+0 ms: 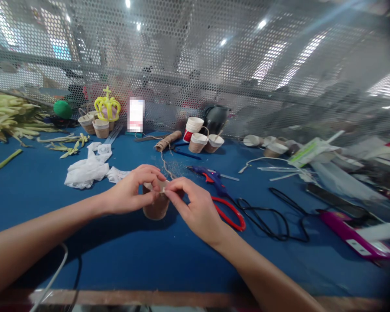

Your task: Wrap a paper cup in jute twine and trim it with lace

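Evidently, the right hand (196, 207) pinches a pale bit (164, 190) at the cup (155, 212), the left hand (131, 189) curled, grip unclear.

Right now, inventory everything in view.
Cup: one, brown, front centre
Other cups: several, mostly brown, back
Glue gun: one, blue, right
Loop: one, red, right
Cable: uncounted, black, right
Twine roll: one, brown, back
Cloth: uncounted, white, left
Crown: one, yellow, back left
Ball: one, green, back left
Leaves: many, pale, left
Power strip: one, purple, right
Table: one, blue, below
Mesh: one, grey, behind
Clutter: blurred, right
Left grip, right grip: two, bare, at cup
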A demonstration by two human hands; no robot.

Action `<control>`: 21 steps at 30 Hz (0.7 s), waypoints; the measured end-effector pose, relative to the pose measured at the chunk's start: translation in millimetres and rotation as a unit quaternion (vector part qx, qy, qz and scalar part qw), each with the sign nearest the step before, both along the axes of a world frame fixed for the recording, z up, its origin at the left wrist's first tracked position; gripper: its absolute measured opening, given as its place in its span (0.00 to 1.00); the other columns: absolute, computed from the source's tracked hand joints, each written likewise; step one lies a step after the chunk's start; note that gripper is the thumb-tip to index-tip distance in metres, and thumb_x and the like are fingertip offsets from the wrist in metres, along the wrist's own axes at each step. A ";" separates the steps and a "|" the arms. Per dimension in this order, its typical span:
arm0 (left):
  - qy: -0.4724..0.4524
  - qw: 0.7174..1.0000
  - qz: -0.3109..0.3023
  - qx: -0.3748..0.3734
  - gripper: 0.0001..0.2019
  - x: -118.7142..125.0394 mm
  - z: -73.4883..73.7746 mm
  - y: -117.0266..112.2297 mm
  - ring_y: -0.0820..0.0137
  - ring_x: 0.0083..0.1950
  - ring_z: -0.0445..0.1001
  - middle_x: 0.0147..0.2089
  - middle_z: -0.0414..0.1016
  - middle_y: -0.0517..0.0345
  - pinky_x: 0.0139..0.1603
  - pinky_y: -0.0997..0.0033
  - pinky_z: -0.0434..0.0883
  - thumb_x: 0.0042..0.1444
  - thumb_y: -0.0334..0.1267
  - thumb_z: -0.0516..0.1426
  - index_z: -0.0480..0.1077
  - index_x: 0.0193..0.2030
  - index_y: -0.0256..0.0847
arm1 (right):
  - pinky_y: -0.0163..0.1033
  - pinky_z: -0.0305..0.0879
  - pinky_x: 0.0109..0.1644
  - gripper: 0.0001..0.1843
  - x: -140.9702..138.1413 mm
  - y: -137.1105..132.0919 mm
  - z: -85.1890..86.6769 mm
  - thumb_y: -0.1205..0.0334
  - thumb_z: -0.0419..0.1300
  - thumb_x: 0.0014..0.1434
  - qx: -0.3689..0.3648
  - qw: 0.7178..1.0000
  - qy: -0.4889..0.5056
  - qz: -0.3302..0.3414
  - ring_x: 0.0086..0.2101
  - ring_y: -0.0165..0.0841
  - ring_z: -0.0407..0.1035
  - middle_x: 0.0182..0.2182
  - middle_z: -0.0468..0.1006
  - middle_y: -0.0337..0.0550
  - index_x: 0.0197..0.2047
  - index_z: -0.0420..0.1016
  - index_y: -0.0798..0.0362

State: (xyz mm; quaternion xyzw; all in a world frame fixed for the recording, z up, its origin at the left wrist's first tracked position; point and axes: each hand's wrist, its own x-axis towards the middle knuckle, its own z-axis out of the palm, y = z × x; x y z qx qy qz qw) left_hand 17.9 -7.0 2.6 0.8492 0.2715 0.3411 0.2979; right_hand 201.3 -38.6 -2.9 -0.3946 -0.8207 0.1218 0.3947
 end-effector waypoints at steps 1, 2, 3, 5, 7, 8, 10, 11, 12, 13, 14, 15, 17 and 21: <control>-0.001 1.000 -0.002 -0.018 0.03 -1.0 1.3 0.2 0.64 0.52 0.64 0.45 0.70 0.49 0.53 0.59 0.61 0.50 0.33 0.54 0.64 0.27 0.38 | 0.37 0.64 0.37 0.04 0.7 0.3 1.0 0.66 0.54 0.58 -0.006 1.000 0.008 0.000 0.31 0.31 0.67 0.29 0.73 0.42 0.31 0.66 0.52; -0.001 0.999 -0.006 -0.038 0.03 -2.1 2.6 0.5 0.64 0.53 0.64 0.45 0.71 0.50 0.54 0.60 0.60 0.51 0.33 0.54 0.64 0.27 0.38 | 0.37 0.64 0.37 0.04 1.4 0.5 2.1 0.67 0.54 0.58 -0.012 1.000 0.015 0.000 0.31 0.31 0.67 0.30 0.72 0.41 0.31 0.66 0.52; 0.001 0.998 -0.011 -0.059 0.04 -3.1 3.8 0.8 0.64 0.53 0.64 0.45 0.71 0.50 0.54 0.60 0.60 0.51 0.34 0.54 0.65 0.27 0.38 | 0.37 0.64 0.37 0.04 2.2 0.7 3.3 0.67 0.54 0.58 -0.016 1.000 0.020 0.000 0.31 0.31 0.67 0.30 0.72 0.41 0.31 0.66 0.52; 0.006 0.994 -0.027 -0.101 0.04 -4.8 5.9 1.5 0.64 0.53 0.64 0.46 0.71 0.51 0.53 0.61 0.60 0.51 0.34 0.54 0.64 0.27 0.38 | 0.37 0.64 0.37 0.04 3.7 1.1 5.7 0.67 0.54 0.58 -0.020 0.999 0.027 -0.001 0.32 0.30 0.67 0.30 0.72 0.41 0.31 0.66 0.52; 0.013 0.989 -0.047 -0.137 0.04 -5.8 7.2 2.3 0.64 0.53 0.65 0.47 0.71 0.52 0.53 0.62 0.61 0.51 0.34 0.54 0.64 0.27 0.37 | 0.37 0.64 0.37 0.04 5.2 1.8 7.7 0.67 0.54 0.58 -0.020 0.999 0.029 -0.002 0.31 0.31 0.67 0.30 0.72 0.41 0.30 0.66 0.52; 0.017 0.987 -0.057 -0.152 0.04 -6.1 7.6 2.6 0.64 0.52 0.65 0.48 0.70 0.52 0.52 0.63 0.61 0.51 0.34 0.54 0.64 0.26 0.37 | 0.37 0.64 0.37 0.04 6.0 2.4 8.4 0.67 0.54 0.58 -0.017 0.999 0.030 -0.005 0.31 0.31 0.67 0.30 0.72 0.41 0.30 0.66 0.51; 0.022 0.981 -0.072 -0.177 0.05 -6.3 7.8 3.2 0.65 0.51 0.66 0.48 0.70 0.52 0.52 0.64 0.61 0.51 0.34 0.54 0.64 0.26 0.37 | 0.38 0.64 0.37 0.05 7.7 4.4 8.9 0.66 0.54 0.58 -0.002 0.999 0.036 -0.015 0.32 0.31 0.67 0.30 0.72 0.41 0.30 0.65 0.51; 0.023 0.979 -0.076 -0.186 0.05 -6.4 7.8 3.5 0.65 0.50 0.67 0.49 0.70 0.52 0.51 0.64 0.61 0.51 0.34 0.53 0.64 0.26 0.37 | 0.38 0.65 0.38 0.04 8.7 5.9 8.6 0.66 0.54 0.58 0.009 0.999 0.040 -0.021 0.33 0.32 0.67 0.30 0.72 0.41 0.30 0.65 0.51; 0.023 0.978 -0.077 -0.194 0.05 -6.6 7.8 3.7 0.65 0.49 0.67 0.49 0.69 0.52 0.51 0.65 0.61 0.51 0.34 0.54 0.64 0.26 0.37 | 0.39 0.65 0.40 0.04 9.8 7.8 7.9 0.67 0.54 0.57 0.021 0.998 0.043 -0.027 0.34 0.32 0.67 0.32 0.72 0.42 0.30 0.65 0.50; 0.023 0.977 -0.077 -0.200 0.05 -6.7 7.8 4.0 0.65 0.50 0.67 0.49 0.69 0.52 0.51 0.65 0.61 0.51 0.34 0.54 0.64 0.26 0.37 | 0.40 0.64 0.42 0.04 11.0 10.0 6.7 0.67 0.55 0.57 0.031 0.998 0.043 -0.034 0.36 0.33 0.68 0.33 0.72 0.43 0.31 0.66 0.50; 0.023 0.976 -0.076 -0.205 0.05 -6.9 7.7 4.4 0.65 0.50 0.67 0.49 0.69 0.51 0.51 0.65 0.61 0.50 0.34 0.54 0.64 0.26 0.37 | 0.40 0.64 0.44 0.03 12.3 12.6 5.1 0.67 0.55 0.57 0.036 0.998 0.037 -0.039 0.38 0.33 0.68 0.35 0.72 0.44 0.31 0.67 0.51; 0.023 0.975 -0.075 -0.210 0.05 -7.0 7.6 4.8 0.65 0.50 0.67 0.49 0.69 0.51 0.51 0.65 0.61 0.50 0.34 0.54 0.64 0.26 0.36 | 0.41 0.64 0.45 0.03 13.8 15.2 3.2 0.67 0.55 0.57 0.037 0.998 0.025 -0.045 0.39 0.34 0.68 0.37 0.73 0.45 0.32 0.67 0.51; 0.024 0.972 -0.073 -0.221 0.06 -7.0 6.9 6.2 0.64 0.51 0.66 0.49 0.69 0.50 0.51 0.65 0.60 0.50 0.34 0.54 0.64 0.25 0.36 | 0.43 0.64 0.47 0.03 17.2 20.6 -0.6 0.67 0.54 0.56 0.022 0.998 -0.008 -0.053 0.41 0.35 0.68 0.39 0.73 0.48 0.33 0.69 0.53; 0.015 0.966 -0.075 -0.246 0.06 -6.8 4.9 8.8 0.63 0.52 0.66 0.49 0.68 0.49 0.50 0.65 0.60 0.49 0.35 0.55 0.63 0.25 0.36 | 0.43 0.65 0.46 0.05 27.1 27.0 -0.6 0.67 0.54 0.56 -0.012 0.995 -0.036 -0.088 0.42 0.36 0.69 0.41 0.74 0.50 0.35 0.71 0.54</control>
